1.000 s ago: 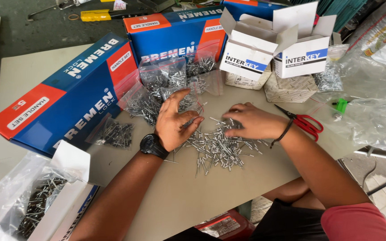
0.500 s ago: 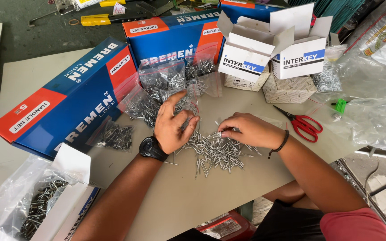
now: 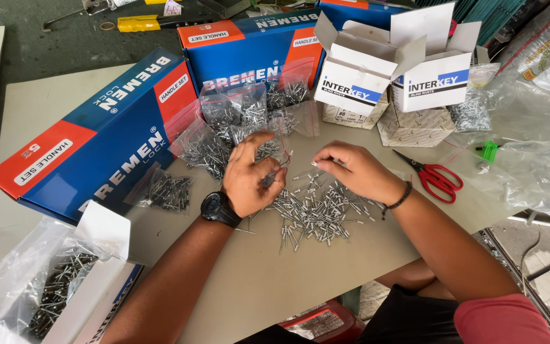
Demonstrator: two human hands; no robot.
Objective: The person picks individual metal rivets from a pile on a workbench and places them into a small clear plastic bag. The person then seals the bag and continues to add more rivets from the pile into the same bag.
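Beige tabletop [image 3: 268,280], worn and plain, stood over a grey concrete floor; scattered hand tools lay on that floor at the top edge of view.

Loose heap of small silver rivets [image 3: 316,213]: spread flat at the table's middle, between both hands, probably so that single pieces could be picked out.

Left hand [image 3: 253,175], wristwatch worn: fingers curled narrow, cupping a small bunch of rivets, resting at the heap's left edge.

Right hand [image 3: 351,169], dark wristband: fingertips pinched close over the heap's upper edge; whether a rivet sat between them could not be told.

Small clear bags of rivets [image 3: 237,124]: piled just behind the left hand, within easy reach.

Two long blue and red boxes [image 3: 97,146]: lined along the left and back.

Two open white cartons [image 3: 386,70]: back right.

Red-handled scissors [image 3: 437,178]: just beside the right wrist.

Large clear bag of rivets [image 3: 39,286]: near left corner.
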